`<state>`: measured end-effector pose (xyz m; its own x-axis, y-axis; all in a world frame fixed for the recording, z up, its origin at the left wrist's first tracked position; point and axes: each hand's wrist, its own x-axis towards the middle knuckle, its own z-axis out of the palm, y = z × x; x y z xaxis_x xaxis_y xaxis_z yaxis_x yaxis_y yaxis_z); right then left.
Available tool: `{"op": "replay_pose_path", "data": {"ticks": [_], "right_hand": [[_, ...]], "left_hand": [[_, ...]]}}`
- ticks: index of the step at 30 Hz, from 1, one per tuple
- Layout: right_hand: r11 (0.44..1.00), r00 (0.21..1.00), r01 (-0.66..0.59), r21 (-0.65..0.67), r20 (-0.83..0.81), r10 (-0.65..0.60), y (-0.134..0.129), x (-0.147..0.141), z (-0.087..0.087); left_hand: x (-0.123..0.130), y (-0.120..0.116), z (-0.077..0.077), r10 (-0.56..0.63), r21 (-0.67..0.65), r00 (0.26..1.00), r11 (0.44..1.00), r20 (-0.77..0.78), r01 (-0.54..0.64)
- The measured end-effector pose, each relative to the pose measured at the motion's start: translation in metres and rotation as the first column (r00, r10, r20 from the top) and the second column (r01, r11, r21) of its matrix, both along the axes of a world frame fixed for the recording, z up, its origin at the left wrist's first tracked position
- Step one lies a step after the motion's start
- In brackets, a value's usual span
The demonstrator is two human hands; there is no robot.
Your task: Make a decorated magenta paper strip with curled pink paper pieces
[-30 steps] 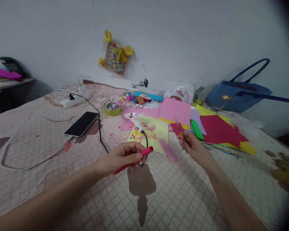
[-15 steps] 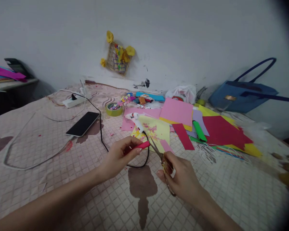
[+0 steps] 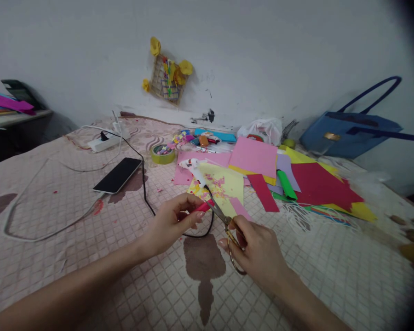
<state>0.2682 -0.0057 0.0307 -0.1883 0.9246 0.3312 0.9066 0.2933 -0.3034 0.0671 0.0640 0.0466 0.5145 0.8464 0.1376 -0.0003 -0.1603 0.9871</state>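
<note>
While the left hand (image 3: 174, 225) pinches a red paper piece (image 3: 203, 206) between thumb and fingers, we note the right hand (image 3: 258, 250) curled around the handles of the scissors (image 3: 223, 219). The red piece is held above the worktop (image 3: 152, 294), near the middle of the view, with its free end poking out past the left fingertips. The blades lie right at that end and seem to overlap it; whether they have bitten into it, we cannot tell. Nor can we tell if the piece is rolled or folded.

For a clean cut, we judge, the left pinch should stay firm and close behind the blades, so that the layers do not slide apart, yet with the fingertips clear of the edges. We would seat the paper deeper toward the pivot rather than snip with the tips, since several layers will probably resist. One slow, steady squeeze should leave a smoother edge than many small bites.

Caution: the black cord (image 3: 212, 223) of the glue gun (image 3: 196, 172) loops just beneath the hands in our view; we advise keeping the blades well above it.
</note>
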Motion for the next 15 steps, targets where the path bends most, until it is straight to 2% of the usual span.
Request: {"op": "replay_pose_path", "data": {"ticks": [8,15], "right_hand": [[1.0,0.999,-0.006,0.023,0.047,0.005,-0.0005,0.0016,0.0026],[0.993,0.994,-0.004,0.115,0.112,-0.009,0.0008,0.0035,0.0014]], "left_hand": [[-0.0007,0.0008,-0.0006,-0.014,-0.024,1.0,1.0,-0.022,0.013],[-0.0009,0.002,-0.0025,-0.016,-0.021,1.0,1.0,-0.02,0.016]]}}
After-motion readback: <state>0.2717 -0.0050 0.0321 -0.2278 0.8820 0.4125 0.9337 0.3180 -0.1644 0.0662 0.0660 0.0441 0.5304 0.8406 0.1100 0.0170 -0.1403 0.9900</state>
